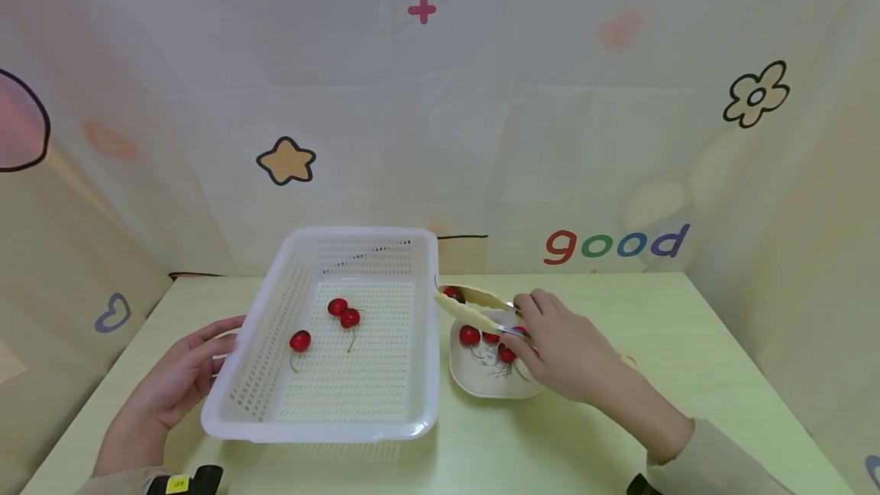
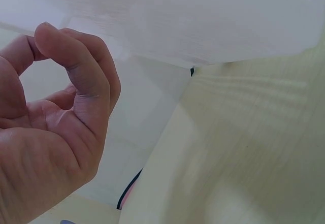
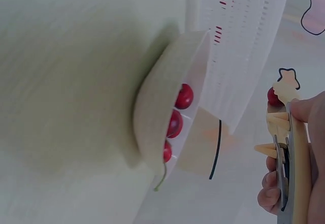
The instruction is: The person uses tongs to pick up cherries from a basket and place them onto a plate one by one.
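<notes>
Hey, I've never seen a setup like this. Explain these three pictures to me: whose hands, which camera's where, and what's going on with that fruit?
There's no robot here, just a person's two bare hands. The wide picture comes from a camera worn on the head; the other two come from cameras on the left and right wrists, so they look tilted.

On the pale table are a white basket with three cherries inside, and a small dish holding more. The right hand holds tongs, with one cherry between their tips. The left hand is at the basket's left side; whether it's touching is hard to tell.
</notes>
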The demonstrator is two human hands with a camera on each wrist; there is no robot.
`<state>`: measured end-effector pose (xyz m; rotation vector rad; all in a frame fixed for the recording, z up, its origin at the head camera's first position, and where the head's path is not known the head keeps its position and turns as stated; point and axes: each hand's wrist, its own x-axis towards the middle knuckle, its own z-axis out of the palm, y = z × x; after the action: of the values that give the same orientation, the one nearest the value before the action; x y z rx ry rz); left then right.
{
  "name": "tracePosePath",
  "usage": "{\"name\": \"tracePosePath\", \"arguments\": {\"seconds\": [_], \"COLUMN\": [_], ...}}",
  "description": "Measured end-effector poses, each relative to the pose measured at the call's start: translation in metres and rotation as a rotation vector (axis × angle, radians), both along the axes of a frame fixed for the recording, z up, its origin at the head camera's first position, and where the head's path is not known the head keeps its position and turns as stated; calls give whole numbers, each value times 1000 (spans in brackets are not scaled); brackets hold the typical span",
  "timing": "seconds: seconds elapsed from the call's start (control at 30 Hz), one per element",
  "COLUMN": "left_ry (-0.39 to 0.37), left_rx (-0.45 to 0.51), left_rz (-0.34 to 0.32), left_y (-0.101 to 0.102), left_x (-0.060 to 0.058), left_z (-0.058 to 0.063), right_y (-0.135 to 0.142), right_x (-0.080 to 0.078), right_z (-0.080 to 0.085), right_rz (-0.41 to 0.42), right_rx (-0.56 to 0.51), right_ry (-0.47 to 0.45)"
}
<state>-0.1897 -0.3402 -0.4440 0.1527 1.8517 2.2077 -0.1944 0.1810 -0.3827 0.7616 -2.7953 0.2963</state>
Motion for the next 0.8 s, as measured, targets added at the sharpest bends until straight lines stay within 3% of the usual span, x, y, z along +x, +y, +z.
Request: {"name": "tracePosePath", "arguments": {"seconds": [0.37,0.8], "left_ry": [8,4], "left_rx": [-1,-21], "left_rz": [-6,12], "left_y": [0,1], "left_x": [0,2], "left_z": [0,2], "right_y": [20,37], "right_x": [11,13], "right_z": [-21,-43], "right_rz": [-53,-38], "right_rx": [47,82], "right_ry": [-43,-45]}}
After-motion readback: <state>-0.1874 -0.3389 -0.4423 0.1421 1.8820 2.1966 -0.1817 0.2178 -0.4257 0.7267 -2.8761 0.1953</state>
